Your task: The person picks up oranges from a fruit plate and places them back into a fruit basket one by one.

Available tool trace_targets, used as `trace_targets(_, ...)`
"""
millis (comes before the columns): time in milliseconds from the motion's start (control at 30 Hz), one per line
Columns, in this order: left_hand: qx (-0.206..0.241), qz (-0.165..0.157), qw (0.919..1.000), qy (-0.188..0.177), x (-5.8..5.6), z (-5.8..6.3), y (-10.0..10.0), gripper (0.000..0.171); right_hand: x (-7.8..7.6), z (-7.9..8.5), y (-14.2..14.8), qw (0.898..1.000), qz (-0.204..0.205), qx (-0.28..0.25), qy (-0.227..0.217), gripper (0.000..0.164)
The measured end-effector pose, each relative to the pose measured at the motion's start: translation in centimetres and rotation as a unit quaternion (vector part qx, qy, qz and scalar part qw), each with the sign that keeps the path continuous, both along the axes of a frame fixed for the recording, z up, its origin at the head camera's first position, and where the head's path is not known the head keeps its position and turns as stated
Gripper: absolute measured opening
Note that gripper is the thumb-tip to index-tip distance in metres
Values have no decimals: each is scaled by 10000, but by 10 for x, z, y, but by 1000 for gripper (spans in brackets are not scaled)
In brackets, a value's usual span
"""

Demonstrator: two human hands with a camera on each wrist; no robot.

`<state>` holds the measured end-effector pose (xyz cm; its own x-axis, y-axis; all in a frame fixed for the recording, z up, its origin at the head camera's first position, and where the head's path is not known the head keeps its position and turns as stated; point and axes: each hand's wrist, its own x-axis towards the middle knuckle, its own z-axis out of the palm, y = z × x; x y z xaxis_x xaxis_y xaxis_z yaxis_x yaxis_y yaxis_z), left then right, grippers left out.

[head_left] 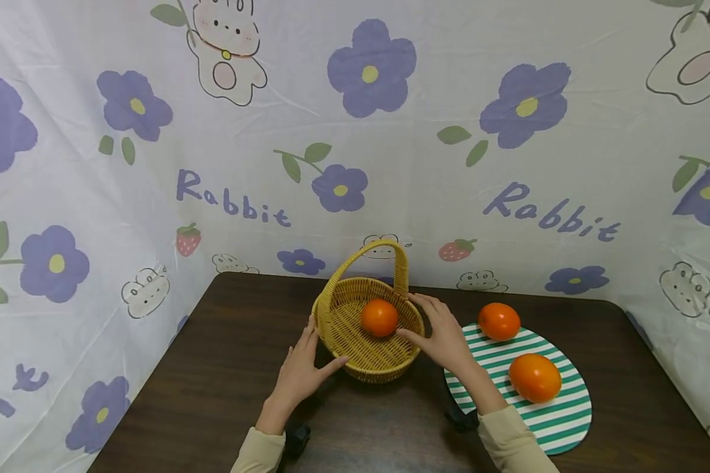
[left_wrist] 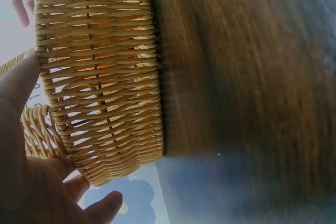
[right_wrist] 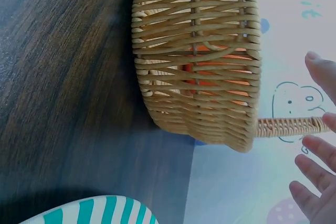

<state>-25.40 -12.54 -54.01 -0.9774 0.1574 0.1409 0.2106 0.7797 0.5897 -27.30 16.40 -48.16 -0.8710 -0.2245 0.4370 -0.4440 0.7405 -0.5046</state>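
A yellow wicker basket [head_left: 363,374] with an arched handle stands upright on the table, one round orange fruit [head_left: 380,318] inside it. My left hand [head_left: 298,374] is at the basket's left side, thumb along the front rim and fingers spread. In the left wrist view, that thumb [left_wrist: 21,80] touches the rim, and the other fingers lie by the wall near the handle's base. My right hand [head_left: 444,332] is spread at the right rim. The right wrist view shows its fingers [right_wrist: 317,156] near the handle and apart from the basket wall.
Right of the basket lies a round green-and-white striped mat [head_left: 559,430], partly under my right forearm. Two more orange fruits, one at the mat's far edge [head_left: 499,321] and one nearer [head_left: 535,378], sit there. A patterned cloth [head_left: 390,144] hangs behind the dark wooden table [head_left: 225,355].
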Motion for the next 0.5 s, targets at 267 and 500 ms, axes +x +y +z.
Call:
trace_targets(267,-29,-10,10000,-45,-2,-4,0,97,9,2,10,9995,-57,-114,279,70)
trace_targets(500,-9,29,10000,-43,-2,-3,0,96,15,3,21,9992,-156,-270,266,70)
